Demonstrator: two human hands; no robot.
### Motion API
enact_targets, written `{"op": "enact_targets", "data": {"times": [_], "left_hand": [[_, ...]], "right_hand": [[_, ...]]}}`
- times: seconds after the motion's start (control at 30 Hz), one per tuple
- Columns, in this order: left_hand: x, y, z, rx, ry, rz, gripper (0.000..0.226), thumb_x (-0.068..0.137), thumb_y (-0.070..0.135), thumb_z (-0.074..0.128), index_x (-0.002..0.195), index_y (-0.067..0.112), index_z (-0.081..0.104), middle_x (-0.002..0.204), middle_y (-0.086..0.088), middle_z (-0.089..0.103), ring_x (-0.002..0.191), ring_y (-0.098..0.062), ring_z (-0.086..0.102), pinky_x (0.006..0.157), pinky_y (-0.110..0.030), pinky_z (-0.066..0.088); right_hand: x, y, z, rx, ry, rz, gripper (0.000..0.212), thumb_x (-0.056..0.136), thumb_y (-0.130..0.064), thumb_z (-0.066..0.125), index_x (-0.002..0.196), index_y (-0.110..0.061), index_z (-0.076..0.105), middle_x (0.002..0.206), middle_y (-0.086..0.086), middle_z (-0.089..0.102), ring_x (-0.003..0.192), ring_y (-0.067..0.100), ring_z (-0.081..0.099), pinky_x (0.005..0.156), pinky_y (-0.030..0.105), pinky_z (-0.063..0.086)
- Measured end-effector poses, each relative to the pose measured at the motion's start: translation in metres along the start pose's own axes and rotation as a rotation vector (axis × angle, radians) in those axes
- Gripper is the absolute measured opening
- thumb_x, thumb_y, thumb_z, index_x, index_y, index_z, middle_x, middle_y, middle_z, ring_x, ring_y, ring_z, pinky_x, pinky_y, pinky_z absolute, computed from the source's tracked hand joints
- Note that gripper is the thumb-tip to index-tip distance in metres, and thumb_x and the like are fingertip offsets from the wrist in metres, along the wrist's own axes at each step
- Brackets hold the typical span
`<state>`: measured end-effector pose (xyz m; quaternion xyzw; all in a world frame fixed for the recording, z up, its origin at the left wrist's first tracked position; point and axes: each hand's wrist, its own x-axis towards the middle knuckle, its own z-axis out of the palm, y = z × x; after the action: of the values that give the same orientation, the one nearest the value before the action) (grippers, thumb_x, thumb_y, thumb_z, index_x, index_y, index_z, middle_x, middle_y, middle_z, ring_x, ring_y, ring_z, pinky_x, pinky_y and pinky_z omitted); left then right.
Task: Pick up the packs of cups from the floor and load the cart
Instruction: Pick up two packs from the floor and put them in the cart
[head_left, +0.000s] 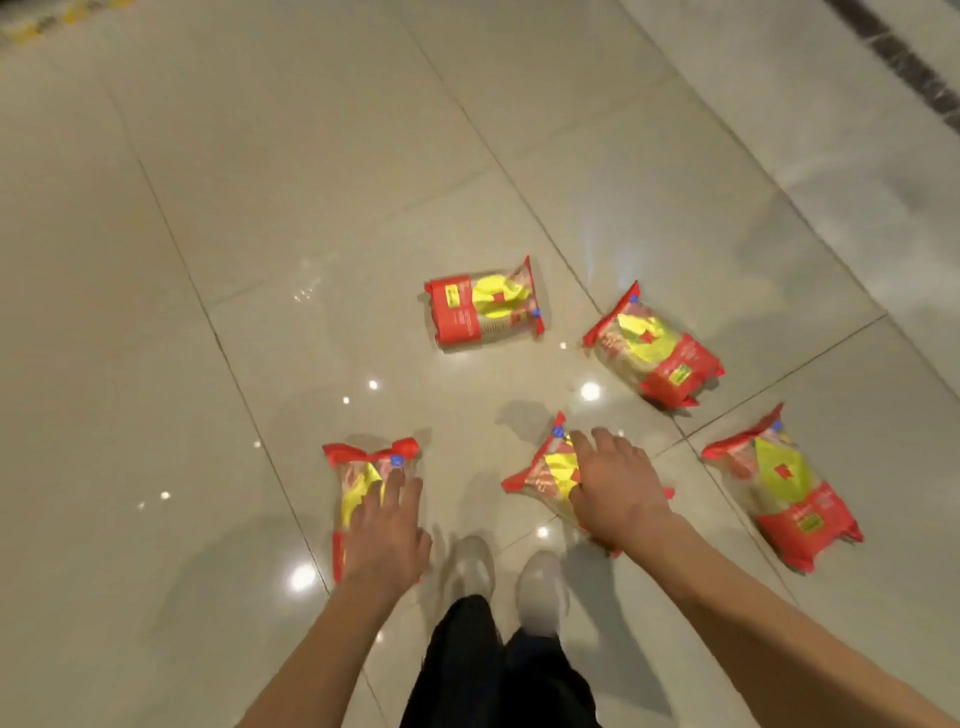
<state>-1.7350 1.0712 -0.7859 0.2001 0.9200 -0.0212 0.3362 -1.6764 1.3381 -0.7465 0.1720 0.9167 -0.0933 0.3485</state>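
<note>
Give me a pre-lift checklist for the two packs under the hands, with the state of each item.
1. Left hand over its pack of cups: ok, fingers spread across the top.
2. Right hand over the middle pack: ok, it covers the near end.
3. Fingers closed round either pack: cannot tell, motion blur hides the grip.
4. Packs lying flat on the floor: ok, none stacked or overlapping.
5. Other packs left to collect: not ok, three wait untouched, the far pack, the right-rear pack and the right-front pack.
6. Cart within reach: cannot tell, no cart is in view.
</note>
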Motion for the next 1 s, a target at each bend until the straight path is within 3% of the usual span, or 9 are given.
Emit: {"op": "enact_targets", "data": {"times": [0.07, 0.2, 0.37, 0.43, 0.5, 0.57, 0.63, 0.77, 1.0], "left_hand": [[0.041, -0.014, 0.050, -0.018, -0.074, -0.058, 0.074, 0.099, 0.039, 0.051, 0.162, 0.020, 0.016, 0.170, -0.008, 0.012, 0.154, -0.033, 0.019, 0.121, -0.049, 0.023], [0.097, -0.055, 0.137, -0.120, -0.097, -0.086, 0.082, 0.096, 0.035, 0.059, 0.162, 0.023, 0.012, 0.169, -0.005, 0.015, 0.153, -0.033, 0.019, 0.117, -0.051, 0.035], [0.130, -0.107, 0.193, -0.219, -0.005, -0.138, 0.094, 0.080, 0.030, 0.082, 0.157, 0.017, 0.031, 0.163, -0.019, 0.024, 0.148, -0.041, 0.023, 0.117, -0.060, 0.031], [0.134, -0.125, 0.199, -0.264, 0.049, -0.197, 0.104, 0.072, 0.036, 0.089, 0.156, 0.017, 0.031, 0.163, -0.018, 0.022, 0.147, -0.040, 0.024, 0.116, -0.059, 0.031], [0.135, -0.139, 0.201, -0.334, 0.102, -0.239, 0.114, 0.067, 0.042, 0.092, 0.157, 0.018, 0.027, 0.164, -0.016, 0.021, 0.149, -0.037, 0.022, 0.117, -0.056, 0.029], [0.133, -0.154, 0.206, -0.490, 0.175, -0.342, 0.117, 0.066, 0.040, 0.093, 0.158, 0.016, 0.024, 0.164, -0.016, 0.020, 0.151, -0.034, 0.019, 0.120, -0.052, 0.025], [0.131, -0.168, 0.213, -0.686, 0.188, -0.503, 0.117, 0.067, 0.038, 0.093, 0.158, 0.015, 0.023, 0.162, -0.016, 0.025, 0.150, -0.034, 0.026, 0.121, -0.051, 0.029], [0.120, -0.166, 0.224, -1.114, -0.059, -0.702, 0.107, 0.071, 0.040, 0.088, 0.154, 0.019, 0.025, 0.143, -0.013, 0.052, 0.118, -0.029, 0.060, 0.093, -0.045, 0.054], [0.124, -0.151, 0.228, -1.208, -0.066, -0.731, 0.083, 0.074, 0.032, 0.087, 0.142, 0.009, 0.045, 0.117, -0.006, 0.065, 0.093, -0.018, 0.068, 0.075, -0.031, 0.054]], "right_hand": [[0.044, 0.015, 0.048, 0.106, -0.035, 0.069, 0.070, 0.092, -0.033, 0.057, 0.155, -0.018, 0.030, 0.145, 0.012, 0.044, 0.129, 0.033, 0.049, 0.105, 0.040, 0.041], [0.113, 0.056, 0.137, 0.196, -0.123, 0.202, 0.081, 0.086, -0.033, 0.068, 0.155, -0.018, 0.028, 0.150, 0.015, 0.039, 0.133, 0.039, 0.047, 0.106, 0.045, 0.041], [0.166, 0.095, 0.205, 0.349, -0.094, 0.236, 0.115, 0.070, -0.033, 0.090, 0.159, -0.014, 0.020, 0.160, 0.020, 0.022, 0.146, 0.039, 0.029, 0.118, 0.049, 0.032], [0.182, 0.108, 0.219, 0.390, -0.111, 0.240, 0.121, 0.064, -0.035, 0.095, 0.158, -0.013, 0.023, 0.159, 0.020, 0.028, 0.146, 0.038, 0.029, 0.120, 0.050, 0.030], [0.192, 0.124, 0.234, 0.472, -0.160, 0.280, 0.123, 0.049, -0.053, 0.097, 0.152, -0.020, 0.036, 0.148, 0.015, 0.048, 0.134, 0.035, 0.048, 0.112, 0.053, 0.042], [0.198, 0.142, 0.248, 0.582, -0.197, 0.274, 0.112, 0.034, -0.074, 0.091, 0.130, -0.028, 0.055, 0.121, 0.002, 0.071, 0.107, 0.026, 0.069, 0.094, 0.054, 0.056], [0.196, 0.144, 0.250, 0.625, -0.199, 0.240, 0.101, 0.035, -0.078, 0.088, 0.117, -0.026, 0.062, 0.104, -0.003, 0.076, 0.091, 0.021, 0.074, 0.085, 0.051, 0.061], [0.187, 0.118, 0.249, 0.625, -0.128, 0.246, 0.098, 0.037, -0.087, 0.077, 0.108, -0.020, 0.066, 0.098, -0.001, 0.076, 0.085, 0.020, 0.073, 0.080, 0.044, 0.060], [0.193, 0.076, 0.255, 0.624, -0.068, 0.183, 0.107, 0.035, -0.098, 0.065, 0.109, -0.020, 0.066, 0.103, 0.003, 0.072, 0.090, 0.023, 0.070, 0.080, 0.046, 0.061]]}}
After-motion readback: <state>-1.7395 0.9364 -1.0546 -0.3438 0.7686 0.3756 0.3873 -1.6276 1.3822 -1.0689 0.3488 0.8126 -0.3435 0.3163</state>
